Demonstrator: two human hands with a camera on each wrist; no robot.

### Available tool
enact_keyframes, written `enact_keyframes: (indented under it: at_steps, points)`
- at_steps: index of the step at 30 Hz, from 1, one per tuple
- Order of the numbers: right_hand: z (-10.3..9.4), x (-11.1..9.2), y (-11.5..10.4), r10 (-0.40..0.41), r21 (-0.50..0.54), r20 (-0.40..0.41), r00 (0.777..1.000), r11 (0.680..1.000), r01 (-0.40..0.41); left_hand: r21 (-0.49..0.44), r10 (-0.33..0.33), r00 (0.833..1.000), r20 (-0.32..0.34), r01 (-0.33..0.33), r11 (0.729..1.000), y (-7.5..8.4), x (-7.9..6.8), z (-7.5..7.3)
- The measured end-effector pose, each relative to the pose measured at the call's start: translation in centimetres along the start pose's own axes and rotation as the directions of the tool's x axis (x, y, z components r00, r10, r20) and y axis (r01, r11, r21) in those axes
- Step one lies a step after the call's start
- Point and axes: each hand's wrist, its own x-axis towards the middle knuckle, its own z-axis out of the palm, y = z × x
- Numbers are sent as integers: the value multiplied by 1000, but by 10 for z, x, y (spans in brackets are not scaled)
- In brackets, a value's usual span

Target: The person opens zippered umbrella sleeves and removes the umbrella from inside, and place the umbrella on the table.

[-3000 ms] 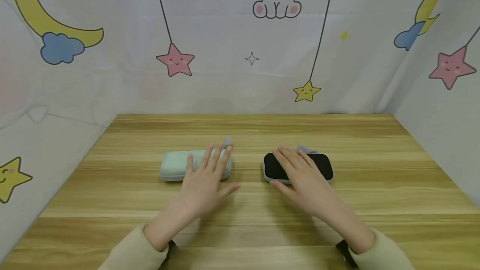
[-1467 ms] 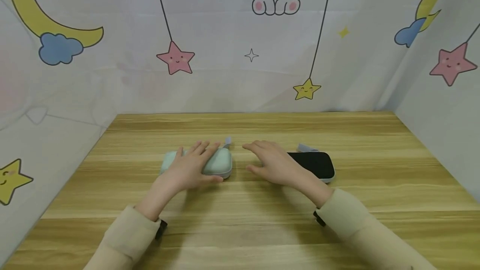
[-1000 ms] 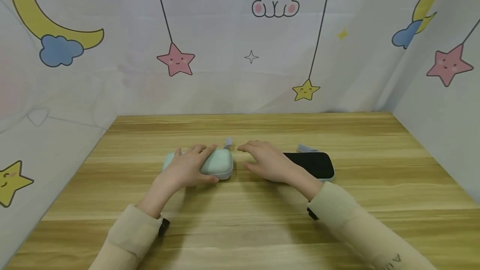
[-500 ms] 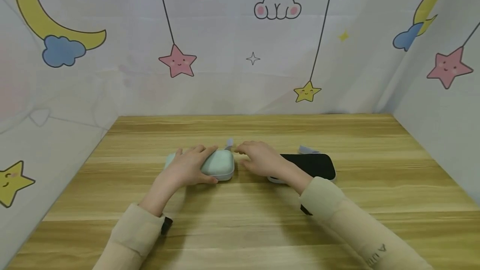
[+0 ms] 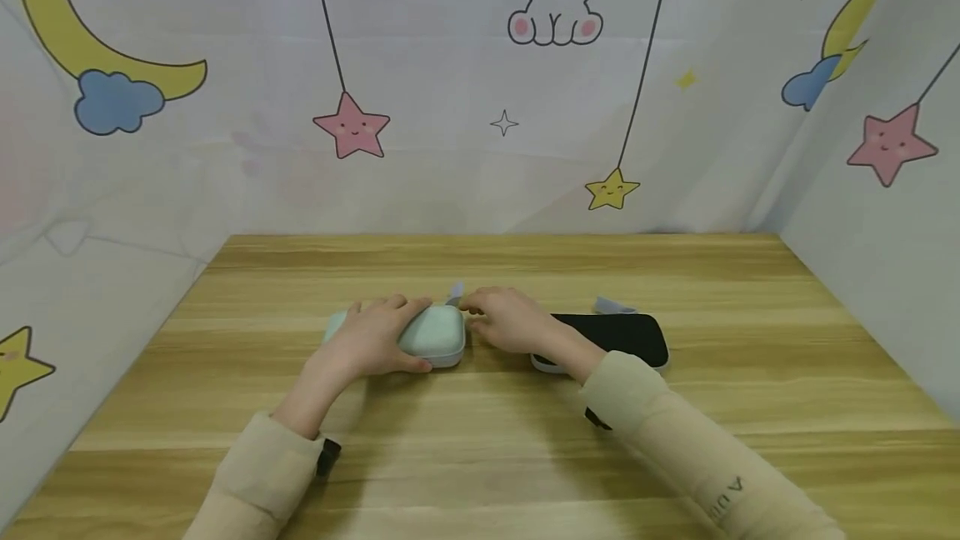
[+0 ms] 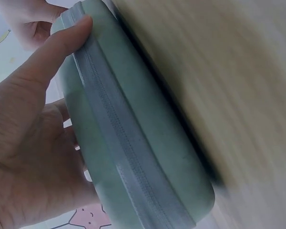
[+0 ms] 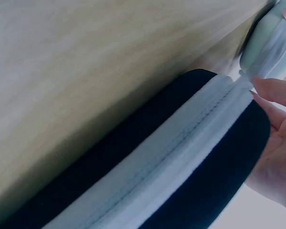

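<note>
Mint green covers the soft-sided case that lies flat on the wood-grain counter, left of centre. The left hand grips it, thumb on the near side against the grey zip band and the other fingers over the top towards the far edge; such a hold probably keeps the case from sliding or turning. The right hand is at its right end, fingers bent, thumb near the index finger. I cannot tell whether they pinch anything; being so close to the band's end, they seem placed for fine work there.

Just right of that hand, partly behind its wrist, lies the black case, held by neither hand. Its grey band faces the person, perhaps so that the zip is within easy reach.

Counted: 2 cases, 1 mint and 1 black; 2 grey straps, 1 behind the mint case and 1 behind the black case; 2 hands; 2 cream sleeves. On the backdrop, 2 pink stars and 2 moons show.
</note>
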Motion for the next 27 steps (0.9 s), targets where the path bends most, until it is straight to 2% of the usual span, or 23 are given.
enact_keyframes:
  at_steps: [8,16,27]
  points:
    - [5,9,-1,-6,37,6,1000,999,6,-2,11,1000,-2,-11,1000,-4,-1,1]
    - [10,14,-2,-21,41,-13,1000,999,21,-1,1,1000,12,-1,1000,0,0,1]
    - [11,20,-3,-18,80,-6,1000,997,19,-3,3,1000,-17,-3,1000,-1,-1,2]
